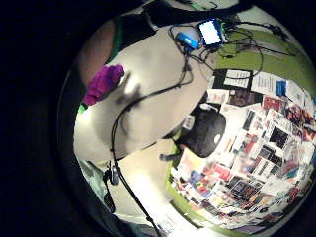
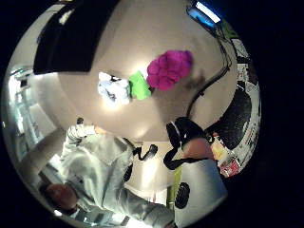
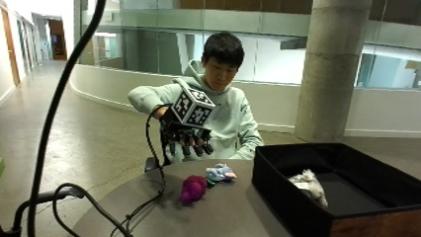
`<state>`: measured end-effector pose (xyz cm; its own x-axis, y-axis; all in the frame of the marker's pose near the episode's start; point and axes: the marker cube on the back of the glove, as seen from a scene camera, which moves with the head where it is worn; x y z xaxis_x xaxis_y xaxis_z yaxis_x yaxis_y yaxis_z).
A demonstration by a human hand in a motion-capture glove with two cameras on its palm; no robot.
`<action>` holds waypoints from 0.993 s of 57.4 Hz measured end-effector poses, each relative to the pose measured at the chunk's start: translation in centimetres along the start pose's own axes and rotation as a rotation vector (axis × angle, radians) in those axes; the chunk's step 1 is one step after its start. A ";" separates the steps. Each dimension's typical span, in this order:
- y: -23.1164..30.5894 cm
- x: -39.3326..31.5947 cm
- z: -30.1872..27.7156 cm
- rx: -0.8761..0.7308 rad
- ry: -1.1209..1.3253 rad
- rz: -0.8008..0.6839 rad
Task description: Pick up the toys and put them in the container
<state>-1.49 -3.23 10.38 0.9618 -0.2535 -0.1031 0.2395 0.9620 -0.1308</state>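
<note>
Gloved right hand hangs above tabletop, fingers apart and pointing down, holding nothing. Purple toy lies below, slightly nearer; container to the right.

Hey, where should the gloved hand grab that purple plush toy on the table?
Come straight down onto the purple plush toy and close round its rounded middle. It lies free on the table, and the gloved hand hovers open above it.

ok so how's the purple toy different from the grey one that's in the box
The purple toy lies on the table, outside the black container; the grey toy already lies inside it. The purple toy is vivid magenta, the grey toy pale. Both are small plush toys, neither touched by the gloved hand.
</note>
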 end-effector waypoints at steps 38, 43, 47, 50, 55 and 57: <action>-6.1 -3.2 8.8 0.045 -0.074 -0.092; -6.2 -3.7 9.0 0.069 -0.137 -0.094; -6.3 -4.1 8.9 0.074 -0.183 -0.093; -6.2 -4.3 8.7 0.056 -0.220 -0.098; -5.7 -5.0 8.1 0.031 -0.263 -0.103; -5.3 -5.3 7.7 0.033 -0.283 -0.104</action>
<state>-6.83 -6.25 19.18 0.9295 -0.3169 0.1887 0.3382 0.9364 -0.0933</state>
